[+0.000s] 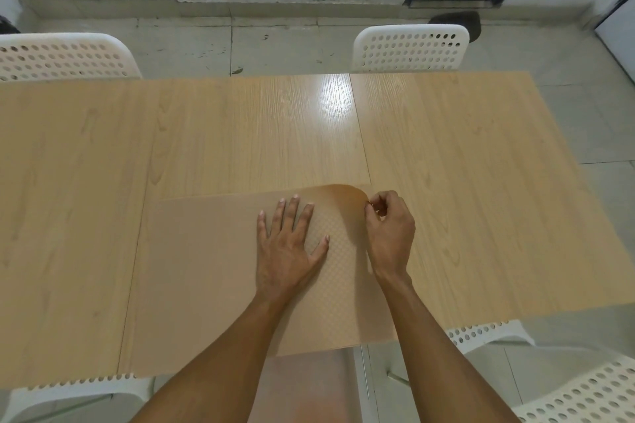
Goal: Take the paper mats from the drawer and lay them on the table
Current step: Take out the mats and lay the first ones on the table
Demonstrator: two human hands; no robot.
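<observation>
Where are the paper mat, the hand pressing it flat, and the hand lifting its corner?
paper mat [206,251], head view, on its flat left half.
left hand [287,247], head view, on the back of the hand.
right hand [391,233], head view, on the back of the hand.

Nothing here is showing any readable writing: no letters, numbers, labels or brand marks are standing out on any surface in view.
</observation>
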